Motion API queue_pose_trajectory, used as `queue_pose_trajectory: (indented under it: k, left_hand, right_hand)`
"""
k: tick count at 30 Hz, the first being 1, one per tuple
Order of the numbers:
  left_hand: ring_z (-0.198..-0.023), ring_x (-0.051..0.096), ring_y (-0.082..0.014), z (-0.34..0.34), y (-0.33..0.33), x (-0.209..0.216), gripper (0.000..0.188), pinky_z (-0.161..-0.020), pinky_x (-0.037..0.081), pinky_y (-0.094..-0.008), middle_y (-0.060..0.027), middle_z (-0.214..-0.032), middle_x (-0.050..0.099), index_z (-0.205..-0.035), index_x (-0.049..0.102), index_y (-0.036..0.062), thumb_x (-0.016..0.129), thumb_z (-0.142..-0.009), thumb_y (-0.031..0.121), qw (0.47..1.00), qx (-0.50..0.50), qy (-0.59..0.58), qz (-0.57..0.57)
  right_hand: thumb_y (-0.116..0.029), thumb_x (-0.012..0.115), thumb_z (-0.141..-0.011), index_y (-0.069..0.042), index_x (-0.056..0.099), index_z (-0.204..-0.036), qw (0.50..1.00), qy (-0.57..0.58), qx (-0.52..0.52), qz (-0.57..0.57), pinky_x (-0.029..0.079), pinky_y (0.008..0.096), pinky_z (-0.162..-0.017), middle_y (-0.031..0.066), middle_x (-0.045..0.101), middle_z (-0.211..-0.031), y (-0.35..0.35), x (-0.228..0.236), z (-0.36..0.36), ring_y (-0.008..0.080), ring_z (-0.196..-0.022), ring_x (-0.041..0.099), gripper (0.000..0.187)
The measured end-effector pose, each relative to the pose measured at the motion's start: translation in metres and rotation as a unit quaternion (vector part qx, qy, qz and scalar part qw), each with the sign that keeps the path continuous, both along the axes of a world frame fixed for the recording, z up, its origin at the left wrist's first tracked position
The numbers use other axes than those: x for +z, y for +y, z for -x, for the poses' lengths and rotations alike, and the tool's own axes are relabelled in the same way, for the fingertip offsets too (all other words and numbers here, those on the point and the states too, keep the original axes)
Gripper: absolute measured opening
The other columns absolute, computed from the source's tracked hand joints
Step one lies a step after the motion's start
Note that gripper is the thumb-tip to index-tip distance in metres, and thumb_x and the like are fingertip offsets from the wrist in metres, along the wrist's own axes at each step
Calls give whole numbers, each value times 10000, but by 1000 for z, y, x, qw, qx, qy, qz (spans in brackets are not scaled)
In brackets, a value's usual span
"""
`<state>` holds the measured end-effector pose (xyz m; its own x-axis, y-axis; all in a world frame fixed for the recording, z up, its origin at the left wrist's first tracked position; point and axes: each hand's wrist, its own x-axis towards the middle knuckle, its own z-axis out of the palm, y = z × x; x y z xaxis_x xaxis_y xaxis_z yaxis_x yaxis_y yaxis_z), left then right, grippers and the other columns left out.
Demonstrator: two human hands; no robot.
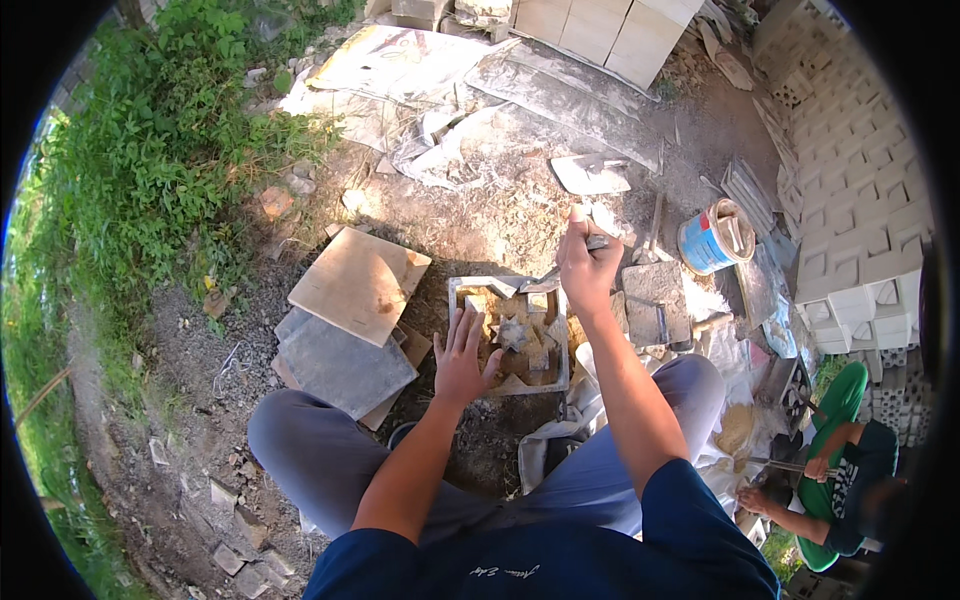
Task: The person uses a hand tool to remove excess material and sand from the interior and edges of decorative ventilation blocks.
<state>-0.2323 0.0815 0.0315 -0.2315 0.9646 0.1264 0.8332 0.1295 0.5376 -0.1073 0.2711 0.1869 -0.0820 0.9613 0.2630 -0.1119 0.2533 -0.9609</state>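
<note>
A square, pale-rimmed tray [563, 372] lies on the ground between my knees. In its sandy fill sit several small pale blocks and a grey star-shaped piece [513, 334]. My left hand [462, 358] is open, fingers spread, at the tray's left rim. My right hand [588, 265] is closed in a fist above the tray's upper right corner. From the fist shows the grey end of a hand tool [597, 242]; its kind is hidden by my fingers. Left of my left hand are stacked a tan square slab [352, 284] and a grey slab [345, 362].
A blue-and-white bucket [708, 240] stands at the right, near a flat grey slab [656, 300]. Beyond lies a white board [590, 175]. Patterned blocks [860, 170] are stacked far right. Another person [835, 480] works at lower right. Green plants [170, 130] grow at the left.
</note>
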Motion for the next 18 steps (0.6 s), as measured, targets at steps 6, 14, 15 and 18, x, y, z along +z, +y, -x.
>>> queue_pose_trajectory:
  k: [6, 14, 15, 18]
  left_hand:
    - [-1584, 251, -348, -4, -1, -1, 741, -1198, 252, -671, -139, -1681, 331, -1608, 359, 125, 641, -978, 396, 1000, -6, -14, -14]
    - [-1592, 232, -337, -2, 0, 0, 757, -1206, 240, -660, -133, -1690, 319, -1618, 336, 116, 636, -987, 407, 1000, -11, -11, -3]
    - [-1593, 230, -339, -2, -1, 1, 760, -1205, 241, -662, -128, -1691, 316, -1618, 334, 115, 635, -986, 411, 1000, -13, -6, 0]
    - [-1593, 224, -342, -3, 4, 1, 759, -1205, 237, -666, -132, -1692, 310, -1617, 332, 116, 624, -987, 423, 1000, -14, -20, -1]
  right_hand:
    - [-201, 630, -1070, -65, 455, -628, 1000, -1, -12, -26, 233, 276, -481, -81, 403, -565, -2, -1, -9, 18, -547, 330, 494]
    - [-130, 570, -1089, -58, 451, -633, 994, 93, -11, -50, 230, 263, -462, -55, 439, -559, -5, 29, -25, 22, -504, 334, 477]
    - [-119, 564, -1090, -57, 439, -629, 992, 116, 2, -45, 231, 263, -457, -47, 438, -555, -6, 32, -28, 26, -492, 332, 481]
    - [-78, 542, -1085, -59, 422, -625, 993, 118, 3, -24, 232, 266, -445, -39, 433, -546, 2, 28, -30, 32, -476, 330, 475]
